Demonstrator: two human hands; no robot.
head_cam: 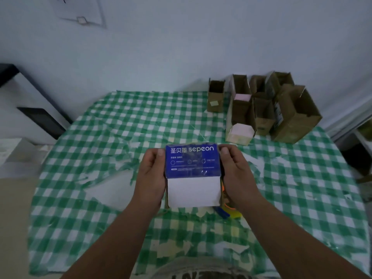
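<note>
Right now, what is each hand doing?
Left hand: grips the left side of the blue and white box, thumb on top.
Right hand: grips the box's right side, thumb on top.

Small print on blue box [192,163] blurred, yellow object [235,214] partly hidden beside it, wall sheet [80,11] cropped.

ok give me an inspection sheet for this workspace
surface: table under a green checked cloth, worn, with white patches
job's things: blue and white box, "sepeon" printed on top, held between both hands
clutter: open cartons at the far right; yellow and blue item under the right wrist, kind unclear
grippers: left hand and right hand grip the box's sides
cables: nothing seen
surroundings: white wall with a paper sheet; dark-edged furniture at left
</note>
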